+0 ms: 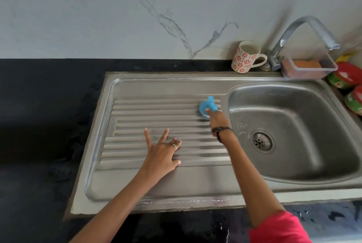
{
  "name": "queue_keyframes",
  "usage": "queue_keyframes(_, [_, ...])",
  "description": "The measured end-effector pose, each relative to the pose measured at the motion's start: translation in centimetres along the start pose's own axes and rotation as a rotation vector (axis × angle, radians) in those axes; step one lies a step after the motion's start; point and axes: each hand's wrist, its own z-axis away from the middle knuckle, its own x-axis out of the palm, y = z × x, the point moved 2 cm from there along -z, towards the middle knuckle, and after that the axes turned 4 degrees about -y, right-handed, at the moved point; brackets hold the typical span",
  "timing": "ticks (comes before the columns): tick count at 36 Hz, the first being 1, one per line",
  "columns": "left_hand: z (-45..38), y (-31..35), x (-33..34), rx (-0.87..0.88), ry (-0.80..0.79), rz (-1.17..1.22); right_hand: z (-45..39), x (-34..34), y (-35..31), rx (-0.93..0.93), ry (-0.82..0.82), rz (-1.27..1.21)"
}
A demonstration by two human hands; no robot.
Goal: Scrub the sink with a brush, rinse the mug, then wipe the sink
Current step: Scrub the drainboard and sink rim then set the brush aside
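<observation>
A steel sink [293, 172] with a ribbed drainboard [148, 109] on its left lies in a black counter. My right hand [215, 119] grips a small blue brush [206, 106] at the drainboard's right end, close to the basin. My left hand [164, 150] rests flat on the ribs with its fingers spread. A white mug [245, 56] with red flowers stands upright on the back rim, left of the tap [305, 33].
A clear plastic box [311, 67] with an orange sponge sits behind the basin, right of the tap. Red and green packets [344, 78] lie at the far right. The drain [262, 141] is in the basin floor. Black counter [43, 125] stretches to the left.
</observation>
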Motion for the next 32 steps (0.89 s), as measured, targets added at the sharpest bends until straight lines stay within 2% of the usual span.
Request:
queue_keyframes(3, [-0.1, -0.1, -0.1, 0.007, -0.006, 0.014, -0.4, -1.7, 1.0, 0.097, 0.043, -0.079])
queue_keyframes(9, [-0.9, -0.3, -0.9, 0.031, 0.011, -0.011, 0.5, -3.3, 0.0, 0.195, -0.106, -0.282])
queue_keyframes(13, [-2.0, 0.4, -2.0, 0.06, 0.046, 0.012, 1.6, -5.3, 0.8, 0.182, -0.131, -0.205])
queue_keyframes(17, [-4.5, 3.2, -4.0, 0.195, 0.186, 0.045, 2.1, -9.3, 2.6, 0.081, 0.01, -0.094])
queue_keyframes(22, [-8.5, 10.5, -6.2, 0.335, 0.16, 0.141, 2.3, -17.3, 5.7, 0.038, 0.221, 0.13])
queue_keyframes(24, [-10.3, 13.8, -6.6, 0.389, 0.156, 0.194, 2.3, -21.0, 7.1, 0.023, 0.273, 0.112])
queue_keyframes(28, [-15.4, 20.9, -6.8, 0.498, 0.086, 0.413, 0.7, -29.3, 9.9, -0.02, 0.394, 0.096])
queue_keyframes(32, [-21.0, 28.8, -7.5, 0.492, -0.074, 0.627, -2.7, -38.1, 12.0, -0.059, 0.53, 0.059])
